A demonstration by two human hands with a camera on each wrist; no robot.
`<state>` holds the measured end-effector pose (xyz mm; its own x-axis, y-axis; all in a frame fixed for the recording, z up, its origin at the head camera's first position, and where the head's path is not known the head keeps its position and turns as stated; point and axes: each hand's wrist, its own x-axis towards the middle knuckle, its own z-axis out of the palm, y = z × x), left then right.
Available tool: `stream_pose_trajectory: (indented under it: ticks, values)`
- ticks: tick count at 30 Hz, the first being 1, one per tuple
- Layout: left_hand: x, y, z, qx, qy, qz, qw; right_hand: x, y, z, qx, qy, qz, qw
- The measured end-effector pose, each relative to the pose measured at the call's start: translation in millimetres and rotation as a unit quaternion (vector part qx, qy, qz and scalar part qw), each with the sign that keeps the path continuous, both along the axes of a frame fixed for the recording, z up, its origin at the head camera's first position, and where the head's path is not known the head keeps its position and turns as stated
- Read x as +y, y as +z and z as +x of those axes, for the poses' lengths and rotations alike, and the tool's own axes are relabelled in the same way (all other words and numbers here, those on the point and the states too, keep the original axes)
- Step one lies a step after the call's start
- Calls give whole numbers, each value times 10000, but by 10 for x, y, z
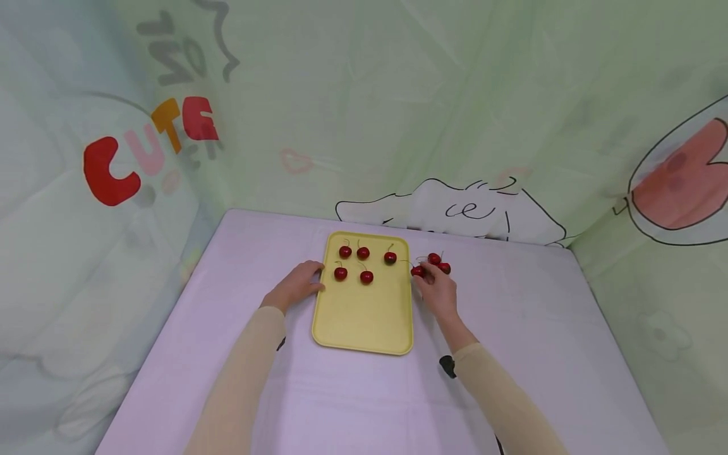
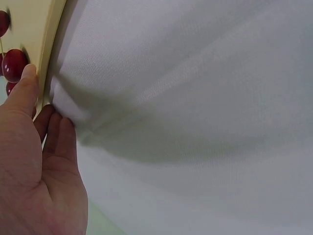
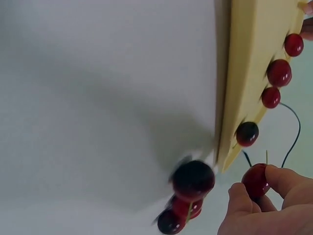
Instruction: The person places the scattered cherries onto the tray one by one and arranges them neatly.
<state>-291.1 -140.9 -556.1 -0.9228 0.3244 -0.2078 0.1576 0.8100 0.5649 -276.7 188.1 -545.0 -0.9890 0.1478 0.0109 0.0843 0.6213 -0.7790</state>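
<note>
A yellow rectangular tray [image 1: 364,319] lies on the table with several dark red cherries [image 1: 366,277] on its far half. My left hand [image 1: 297,283] holds the tray's left edge, its fingertips at the rim. In the left wrist view one digit [image 2: 25,90] overlaps the rim while other fingers sit along its outer side. Just beyond the tray's right edge, my right hand [image 1: 439,291] pinches a cherry [image 3: 256,181] between thumb and fingers, its thin stem sticking up. Close by are loose cherries [image 3: 193,180] on the table, partly hidden behind one another.
Pale lilac cloth covers the table [image 1: 352,404]. Printed fabric curtains [image 1: 364,114] hang behind it and along both sides. A small black object [image 1: 447,365] shows at the right sleeve's cuff.
</note>
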Motion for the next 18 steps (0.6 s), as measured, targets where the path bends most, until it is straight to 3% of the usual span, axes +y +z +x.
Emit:
stream_pose_trajectory:
  ticks: [9, 18]
  values:
    - [-14, -19, -13, 73, -49, 77, 9999, -260, -55, -61, -47, 342, -135, 9993]
    - [-22, -48, -23, 130, -94, 53, 9999, -423, -115, -117, -239, 350, -87, 9991]
